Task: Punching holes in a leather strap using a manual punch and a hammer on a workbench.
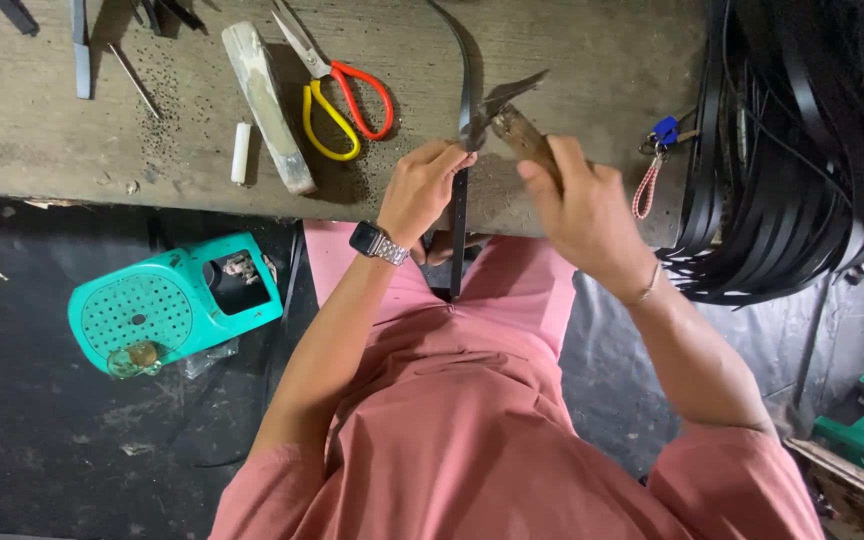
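Pinching a long black strap (460, 215) just below the jaws of a metal punch tool (500, 108), the left hand (420, 190) is closed on the strip with thumb and fingers; the right hand (580, 205) is clenched around the tool's worn handle, which angles up and left toward the strap. The strap runs from above the tool, across the edge of the workbench (572, 50), and down over the person's pink lap; it curves where it lies free, so it looks thin, flexible and light, probably leather or a similar sheet, smooth enough to slide if held loosely. A firm pinch close to the tool's jaws, as the left hand has it, seems the sound place to hold, since farther off the strip would likely bend away. The tool looks rigid and heavier, best gripped by its handle.

Left of the tool on the workbench lie 1 pair of scissors (337, 95) with a red and a yellow loop, then a pale sharpening block (267, 105) and a small white cylinder (241, 152). Right of the tool hangs a bundle of black straps (782, 180), with a small keyring (657, 150) between. Below the workbench, left of the person, a teal plastic case (172, 305) sits on the dark floor.
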